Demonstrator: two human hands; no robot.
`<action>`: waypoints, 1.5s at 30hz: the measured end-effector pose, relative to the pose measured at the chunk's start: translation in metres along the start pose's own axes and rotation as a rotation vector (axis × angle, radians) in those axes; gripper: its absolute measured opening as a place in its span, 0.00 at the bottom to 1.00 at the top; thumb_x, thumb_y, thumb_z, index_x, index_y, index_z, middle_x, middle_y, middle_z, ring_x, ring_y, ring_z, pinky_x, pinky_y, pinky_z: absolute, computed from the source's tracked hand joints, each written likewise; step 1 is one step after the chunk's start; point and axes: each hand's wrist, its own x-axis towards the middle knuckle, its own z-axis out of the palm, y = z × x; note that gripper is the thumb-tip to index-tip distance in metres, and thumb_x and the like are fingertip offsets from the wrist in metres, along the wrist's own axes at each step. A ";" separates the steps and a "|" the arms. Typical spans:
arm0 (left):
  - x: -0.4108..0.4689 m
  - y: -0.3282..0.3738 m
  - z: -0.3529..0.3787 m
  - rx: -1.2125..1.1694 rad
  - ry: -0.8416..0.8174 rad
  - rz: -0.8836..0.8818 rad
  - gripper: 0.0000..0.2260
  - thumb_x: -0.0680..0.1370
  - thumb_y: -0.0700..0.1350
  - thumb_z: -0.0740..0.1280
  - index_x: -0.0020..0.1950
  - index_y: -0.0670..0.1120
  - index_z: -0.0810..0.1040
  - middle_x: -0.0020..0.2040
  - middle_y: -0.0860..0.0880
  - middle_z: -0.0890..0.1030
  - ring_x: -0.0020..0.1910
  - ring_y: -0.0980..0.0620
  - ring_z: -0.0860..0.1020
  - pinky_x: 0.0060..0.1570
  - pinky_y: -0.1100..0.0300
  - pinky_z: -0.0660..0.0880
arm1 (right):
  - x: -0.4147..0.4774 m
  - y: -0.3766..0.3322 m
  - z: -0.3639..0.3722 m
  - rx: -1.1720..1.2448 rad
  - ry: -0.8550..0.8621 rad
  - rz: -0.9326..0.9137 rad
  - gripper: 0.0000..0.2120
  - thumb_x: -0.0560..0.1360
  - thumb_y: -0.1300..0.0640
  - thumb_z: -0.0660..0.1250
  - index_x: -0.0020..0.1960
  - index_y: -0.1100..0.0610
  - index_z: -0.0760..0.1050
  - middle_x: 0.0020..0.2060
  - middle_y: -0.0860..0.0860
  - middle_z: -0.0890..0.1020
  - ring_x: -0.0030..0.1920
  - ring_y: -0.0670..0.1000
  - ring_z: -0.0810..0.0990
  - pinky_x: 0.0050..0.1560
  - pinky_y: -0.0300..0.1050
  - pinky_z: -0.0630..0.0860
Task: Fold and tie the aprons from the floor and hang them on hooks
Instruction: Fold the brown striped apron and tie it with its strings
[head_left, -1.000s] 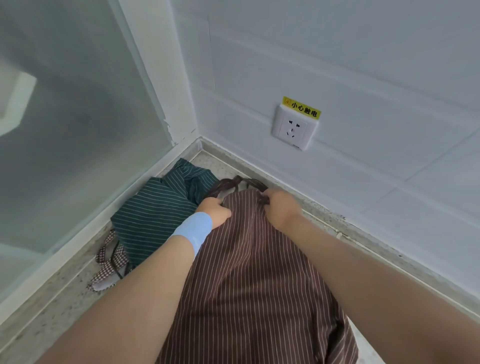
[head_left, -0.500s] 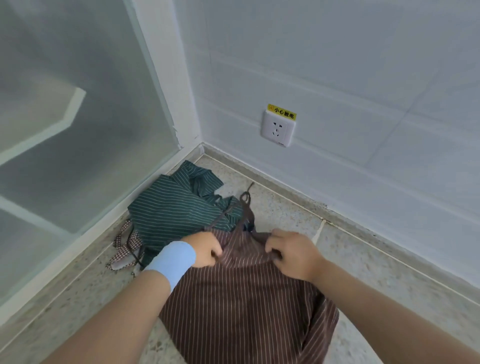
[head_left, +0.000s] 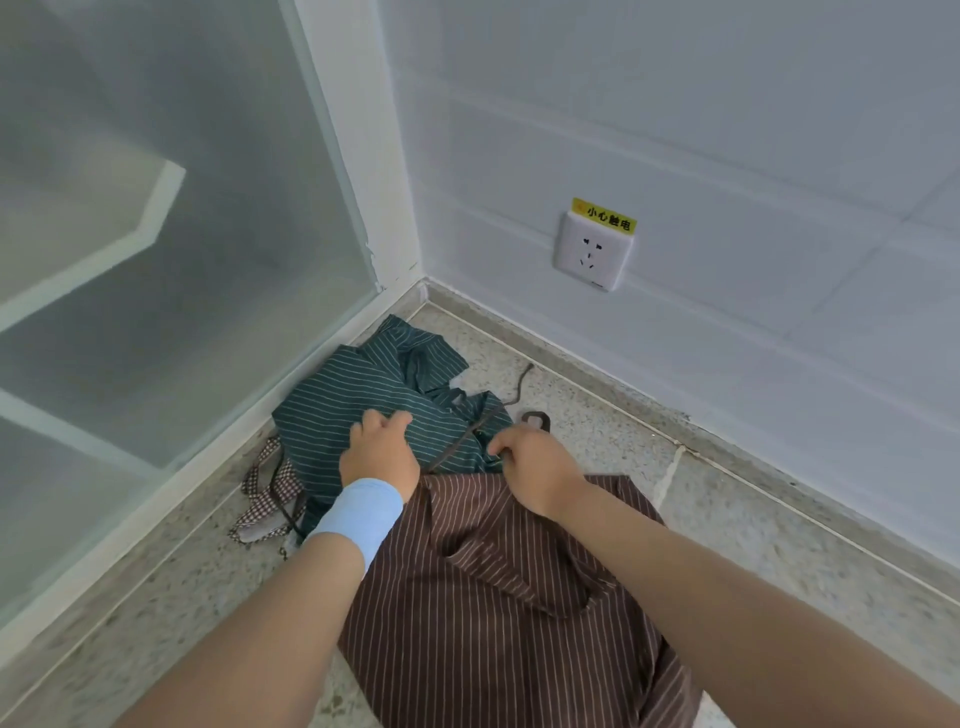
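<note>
A brown pinstriped apron lies spread on the speckled floor between my forearms. Its thin brown strap trails over a crumpled green striped apron in the corner. My right hand grips the brown apron's top edge at the right corner, fingers curled under. My left hand, with a light blue wristband, rests on the green apron just past the brown apron's top edge, fingers loosely bent and holding nothing that I can see. A brown-checked apron pokes out from under the green one at the left.
A frosted glass partition with a white frame borders the left. The white tiled wall at the right carries a power socket with a yellow warning label. Bare speckled floor lies to the right. No hooks are in view.
The brown apron has come down from in front of me onto the floor. My left hand has let go of its top edge and moved onto the green apron. My right hand keeps its grip.
</note>
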 end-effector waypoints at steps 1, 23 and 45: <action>0.008 -0.007 0.002 0.034 -0.130 -0.053 0.29 0.78 0.39 0.62 0.77 0.58 0.59 0.70 0.46 0.64 0.64 0.44 0.68 0.53 0.49 0.76 | 0.015 -0.006 0.005 0.028 0.011 -0.019 0.18 0.79 0.68 0.59 0.63 0.56 0.79 0.62 0.54 0.79 0.57 0.54 0.80 0.59 0.39 0.73; 0.068 -0.022 0.017 -0.483 -0.060 0.104 0.17 0.76 0.40 0.70 0.61 0.52 0.71 0.57 0.52 0.74 0.51 0.51 0.76 0.53 0.54 0.76 | 0.085 -0.032 -0.009 -0.393 -0.053 -0.002 0.08 0.78 0.54 0.57 0.45 0.55 0.74 0.36 0.50 0.78 0.36 0.52 0.77 0.34 0.44 0.74; 0.026 0.046 0.022 -0.324 -0.212 0.381 0.08 0.77 0.57 0.64 0.53 0.56 0.77 0.51 0.59 0.78 0.48 0.57 0.77 0.49 0.57 0.76 | 0.046 0.045 -0.022 -0.023 0.134 0.265 0.11 0.77 0.65 0.59 0.44 0.51 0.75 0.46 0.50 0.81 0.39 0.50 0.80 0.40 0.45 0.79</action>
